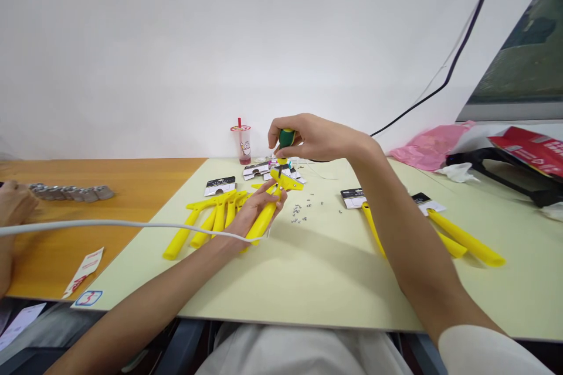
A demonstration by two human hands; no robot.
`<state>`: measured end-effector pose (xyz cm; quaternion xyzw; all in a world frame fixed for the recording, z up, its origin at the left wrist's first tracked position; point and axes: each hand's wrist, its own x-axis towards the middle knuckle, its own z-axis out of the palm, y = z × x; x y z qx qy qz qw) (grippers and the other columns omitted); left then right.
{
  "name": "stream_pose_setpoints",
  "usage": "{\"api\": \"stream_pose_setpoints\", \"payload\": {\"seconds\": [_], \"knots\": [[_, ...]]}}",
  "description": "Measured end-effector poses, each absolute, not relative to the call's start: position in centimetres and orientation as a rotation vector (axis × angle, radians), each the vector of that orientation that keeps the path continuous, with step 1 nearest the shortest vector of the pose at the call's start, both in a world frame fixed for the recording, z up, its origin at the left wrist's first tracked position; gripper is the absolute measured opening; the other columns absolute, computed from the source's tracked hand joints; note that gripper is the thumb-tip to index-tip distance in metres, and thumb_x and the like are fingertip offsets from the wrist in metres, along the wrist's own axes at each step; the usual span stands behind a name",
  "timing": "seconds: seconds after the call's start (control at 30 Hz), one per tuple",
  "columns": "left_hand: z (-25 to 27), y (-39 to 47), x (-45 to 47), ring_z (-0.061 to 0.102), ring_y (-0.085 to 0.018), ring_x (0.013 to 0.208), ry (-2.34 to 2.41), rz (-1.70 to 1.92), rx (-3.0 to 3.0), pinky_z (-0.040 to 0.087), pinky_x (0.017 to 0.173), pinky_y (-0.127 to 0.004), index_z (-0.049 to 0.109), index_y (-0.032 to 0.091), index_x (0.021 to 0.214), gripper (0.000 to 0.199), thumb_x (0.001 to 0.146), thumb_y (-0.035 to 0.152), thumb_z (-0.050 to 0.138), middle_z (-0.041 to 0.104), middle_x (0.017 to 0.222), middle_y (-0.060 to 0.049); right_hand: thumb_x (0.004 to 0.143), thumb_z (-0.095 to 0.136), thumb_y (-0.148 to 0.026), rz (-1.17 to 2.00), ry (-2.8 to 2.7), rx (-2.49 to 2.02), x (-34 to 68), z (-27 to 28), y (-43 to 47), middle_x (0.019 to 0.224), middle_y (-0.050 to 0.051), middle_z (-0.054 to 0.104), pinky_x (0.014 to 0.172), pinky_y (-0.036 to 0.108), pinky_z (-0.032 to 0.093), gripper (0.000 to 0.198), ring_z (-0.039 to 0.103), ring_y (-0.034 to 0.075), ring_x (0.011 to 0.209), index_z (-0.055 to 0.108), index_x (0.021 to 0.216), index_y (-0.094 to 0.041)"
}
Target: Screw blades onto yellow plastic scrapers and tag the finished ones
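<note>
My left hand point(250, 211) is wrapped round a yellow plastic handle point(263, 222) with a wide, flared head, tilted up off the table. In my right hand point(315, 136) is a screwdriver point(287, 138) with a green and yellow grip, held upright from above. Its tip points down at the head of the yellow handle; whether it sits in a screw is too small to tell. Small metal screws point(297, 211) lie scattered just right of my left hand. Several similar yellow handles point(179, 241) rest in a row to the left.
Black-and-white cards point(220, 185) lie behind the handles. More yellow handles point(468, 238) with cards are at right, partly behind my forearm. A lidded cup point(245, 146) stands by the wall. A white cable point(132, 224) crosses in front. Another person's hand point(13, 204) is at far left near metal parts point(73, 193).
</note>
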<state>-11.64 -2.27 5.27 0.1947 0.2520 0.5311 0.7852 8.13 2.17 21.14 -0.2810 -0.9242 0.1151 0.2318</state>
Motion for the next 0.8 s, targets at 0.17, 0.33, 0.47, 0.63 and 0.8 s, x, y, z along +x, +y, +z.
{"api": "stream_pose_setpoints", "payload": {"seconds": [0.17,0.33,0.47,0.63,0.8], "knots": [[5.42,-2.46,-11.53,0.079,-0.014,0.093,0.552,1.139,0.417,0.060,0.069,-0.015,0.052,0.021,0.161,0.087,0.082,-0.014,0.062,0.069,0.136,-0.020,0.097,0.079,-0.031,0.227,-2.511,-0.811,7.83,21.10,2.17,0.090,0.001,0.070,0.069,0.033,0.039,0.013,0.056,0.017,0.075,0.068,0.096,-0.024],[5.45,-2.51,-11.47,0.079,-0.013,0.092,0.568,1.135,0.410,0.060,0.069,-0.015,0.054,0.021,0.160,0.084,0.083,-0.013,0.063,0.069,0.136,-0.019,0.087,0.085,-0.025,0.265,-2.506,-0.801,8.16,20.99,2.38,0.094,0.002,0.073,0.069,0.033,0.042,0.022,0.060,0.021,0.081,0.067,0.100,-0.026],[5.25,-2.31,-11.71,0.079,-0.013,0.094,0.563,1.137,0.398,0.061,0.070,-0.016,0.051,0.024,0.163,0.088,0.084,-0.013,0.063,0.068,0.140,-0.019,0.086,0.086,-0.025,0.335,-2.532,-0.787,8.36,21.00,2.51,0.097,0.003,0.074,0.068,0.033,0.044,0.025,0.062,0.021,0.082,0.069,0.103,-0.027],[5.28,-2.19,-11.95,0.079,-0.013,0.095,0.522,1.144,0.417,0.062,0.071,-0.015,0.052,0.027,0.163,0.092,0.082,-0.014,0.064,0.068,0.142,-0.018,0.095,0.082,-0.031,0.260,-2.492,-0.833,8.08,21.13,2.29,0.092,0.001,0.072,0.068,0.033,0.041,0.016,0.060,0.018,0.077,0.069,0.103,-0.025],[5.14,-2.22,-12.00,0.080,-0.013,0.095,0.518,1.127,0.423,0.061,0.071,-0.014,0.055,0.027,0.160,0.087,0.083,-0.013,0.064,0.069,0.140,-0.017,0.095,0.083,-0.034,0.238,-2.452,-0.862,8.10,21.03,2.26,0.088,0.000,0.072,0.067,0.033,0.040,0.020,0.059,0.017,0.075,0.065,0.094,-0.025]]}}
